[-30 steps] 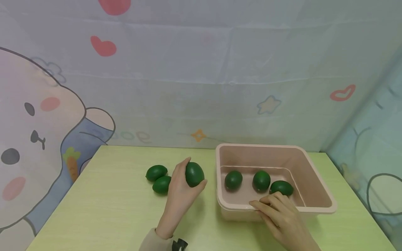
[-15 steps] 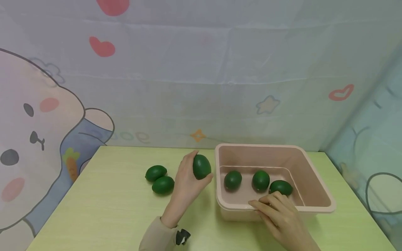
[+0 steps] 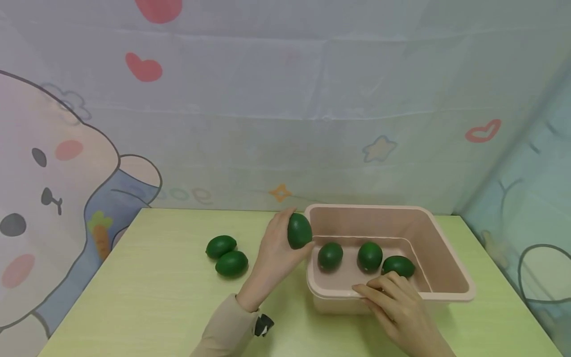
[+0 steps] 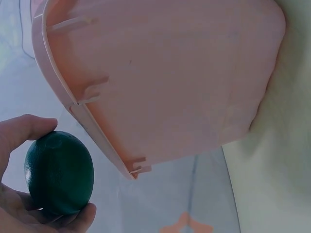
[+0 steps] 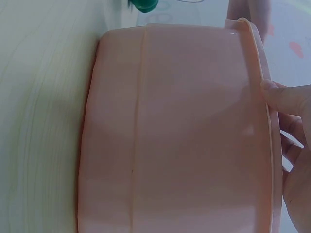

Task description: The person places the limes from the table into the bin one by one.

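Observation:
My left hand (image 3: 278, 248) grips a dark green lime (image 3: 299, 231) between thumb and fingers, raised at the left rim of a pale pink plastic bin (image 3: 370, 293). In the left wrist view, that lime (image 4: 60, 172) sits in the fingers beside the bin's outer wall (image 4: 184, 77). My right hand (image 3: 403, 310) pinches the bin's front rim; the right wrist view has its thumb (image 5: 286, 99) outside and its fingers over the edge. Inside the bin lie three limes: one on the left (image 3: 330, 256), a middle lime (image 3: 370, 257) and a right lime (image 3: 398, 267), partly behind my fingers.
Two more limes, a rear one (image 3: 221, 247) and a front one (image 3: 232, 264), lie together left of my left arm on the light yellow-green table (image 3: 147, 287). A patterned cloth (image 3: 250, 124) hangs behind the table's back edge.
My left hand has carried its lime rightward and slightly up, from near the two table limes to the bin's left rim. My right hand has stayed on the front rim.

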Tool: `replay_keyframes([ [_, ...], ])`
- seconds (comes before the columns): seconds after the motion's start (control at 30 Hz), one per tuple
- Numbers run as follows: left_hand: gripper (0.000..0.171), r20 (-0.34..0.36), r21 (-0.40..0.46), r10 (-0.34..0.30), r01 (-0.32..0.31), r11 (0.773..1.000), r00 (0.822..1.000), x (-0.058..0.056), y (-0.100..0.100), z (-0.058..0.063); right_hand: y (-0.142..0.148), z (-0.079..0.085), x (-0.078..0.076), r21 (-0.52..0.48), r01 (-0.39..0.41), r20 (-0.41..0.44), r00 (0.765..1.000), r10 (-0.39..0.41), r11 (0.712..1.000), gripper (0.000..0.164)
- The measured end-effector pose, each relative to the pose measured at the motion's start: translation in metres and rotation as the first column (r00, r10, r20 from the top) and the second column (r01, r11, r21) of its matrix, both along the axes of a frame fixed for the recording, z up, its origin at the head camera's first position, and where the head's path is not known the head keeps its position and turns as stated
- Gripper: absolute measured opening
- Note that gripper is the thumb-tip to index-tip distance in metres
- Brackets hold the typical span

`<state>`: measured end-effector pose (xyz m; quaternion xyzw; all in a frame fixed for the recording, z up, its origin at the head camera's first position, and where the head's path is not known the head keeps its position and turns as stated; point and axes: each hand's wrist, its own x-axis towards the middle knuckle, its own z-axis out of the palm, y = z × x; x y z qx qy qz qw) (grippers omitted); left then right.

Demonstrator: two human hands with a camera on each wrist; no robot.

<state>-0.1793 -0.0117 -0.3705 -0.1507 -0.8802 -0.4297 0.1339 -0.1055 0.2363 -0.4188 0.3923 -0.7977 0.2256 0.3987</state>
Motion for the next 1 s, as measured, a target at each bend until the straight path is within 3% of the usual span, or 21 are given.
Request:
replay_keyframes([
  [0.23, 0.077, -0.009, -0.026, -0.021, 0.021, 0.999, 1.0, -0.003, 0.002, 0.002, 0.0, 0.0, 0.001, 0.006, 0.013, 0.005, 1.0, -0.013, 1.0, 0.036],
  [0.57, 0.077, -0.032, -0.044, -0.114, 0.113, 0.993, 0.993, -0.012, 0.011, 0.005, 0.0, 0.0, 0.001, 0.005, 0.015, 0.005, 1.0, -0.015, 1.0, 0.036],
  [1.0, 0.078, 0.077, -0.096, -0.158, 0.165, 0.982, 0.984, -0.023, 0.024, 0.023, 0.0, -0.001, 0.0, 0.0, 0.01, -0.006, 1.0, -0.01, 1.0, 0.037],
])
